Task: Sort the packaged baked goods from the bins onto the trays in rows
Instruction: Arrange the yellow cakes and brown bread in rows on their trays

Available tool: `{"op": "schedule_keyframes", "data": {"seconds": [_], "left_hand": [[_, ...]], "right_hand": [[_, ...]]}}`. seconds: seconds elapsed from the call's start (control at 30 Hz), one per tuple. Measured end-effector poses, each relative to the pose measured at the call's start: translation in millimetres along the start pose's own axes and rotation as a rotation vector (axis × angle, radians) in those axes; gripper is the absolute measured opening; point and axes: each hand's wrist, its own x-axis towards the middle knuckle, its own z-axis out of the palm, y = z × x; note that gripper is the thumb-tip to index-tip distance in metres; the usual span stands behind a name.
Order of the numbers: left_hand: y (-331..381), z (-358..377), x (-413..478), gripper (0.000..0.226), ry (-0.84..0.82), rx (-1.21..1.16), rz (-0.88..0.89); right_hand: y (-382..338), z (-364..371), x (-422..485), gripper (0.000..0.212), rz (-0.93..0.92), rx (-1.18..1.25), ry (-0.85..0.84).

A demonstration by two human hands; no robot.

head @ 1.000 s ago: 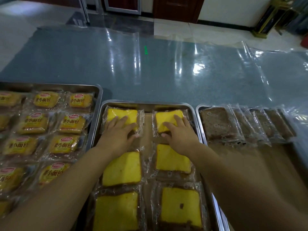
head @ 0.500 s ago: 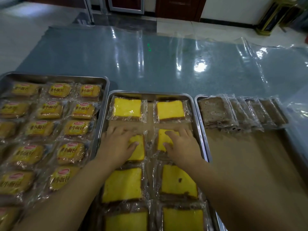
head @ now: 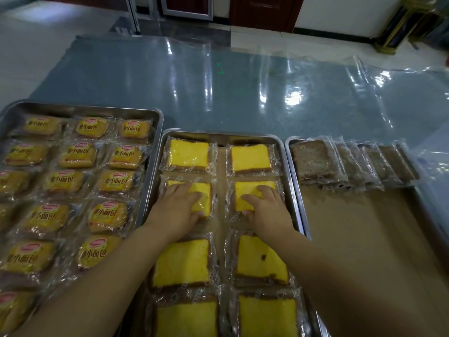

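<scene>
1. Both hands lie spread and fairly flat. The left hand [head: 178,206] presses on the left second-row cake packet [head: 204,198], and the right hand [head: 266,207] on the right second-row cake packet [head: 245,190]. Each thumb sits at its packet's near edge; neither packet looks lifted.
2. These yellow sponge slices in clear wrappers lie in two columns on the middle tray [head: 290,181], with one row beyond the hands and two nearer.
3. The left tray [head: 97,107] holds rows of small bread packets [head: 76,155]. The right tray [head: 288,144] holds one overlapping row of brown cake slices [head: 309,158] at its far end. No bins are in view.
4. Likely step: squaring up the second row.
5. Risks:
   - The wrappers are slick and their seams touch, so a forward push could ride a packet over the far row and skew it.
   - Firm palm pressure could flatten the soft sponge.
   - Uneven pushing by the two hands would leave the row crooked.
   - A wrapper edge could catch its neighbour and drag it along.
</scene>
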Motion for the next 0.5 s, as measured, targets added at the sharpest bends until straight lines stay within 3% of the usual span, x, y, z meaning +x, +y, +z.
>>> {"op": "schedule_keyframes", "data": {"seconds": [0.27, 0.5], "left_hand": [[3.4, -6.1, -3.6, 0.053, 0.044, -0.071, 0.002], [18.7, -7.7, -51.2, 0.047, 0.118, -0.135, -0.007]], "right_hand": [[1.6, -11.6, -9.2, 0.044, 0.001, 0.044, 0.006], [0.9, -17.4, -57.0, 0.036, -0.023, 0.107, 0.049]]}}
